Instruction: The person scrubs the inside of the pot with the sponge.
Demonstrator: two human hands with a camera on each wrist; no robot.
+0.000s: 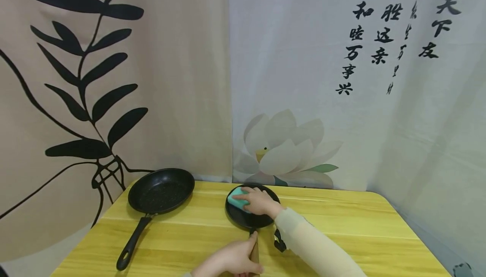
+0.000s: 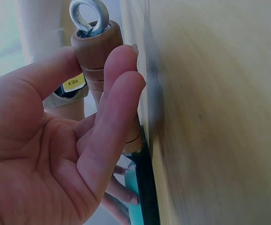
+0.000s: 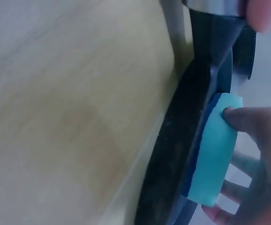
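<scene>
A small black frying pan [image 1: 240, 219] sits on the wooden table, its handle pointing toward me. My left hand [image 1: 236, 256] grips the brown wooden handle [image 2: 95, 49], fingers curled round it; a metal ring tops the handle's end. Inside the pan, my right hand [image 1: 261, 202] holds a teal sponge [image 1: 236, 199] against the bottom, toward the left side. In the right wrist view the sponge [image 3: 215, 154] shows a dark blue layer on its underside, with thumb and fingers at opposite edges.
A larger black frying pan [image 1: 161, 192] stands at the table's back left, its black handle angled toward the front. The yellow wooden table [image 1: 341, 226] ends at a printed curtain [image 1: 190, 100] behind. Dark wrist gear [image 1: 279, 241] hangs below the right sleeve.
</scene>
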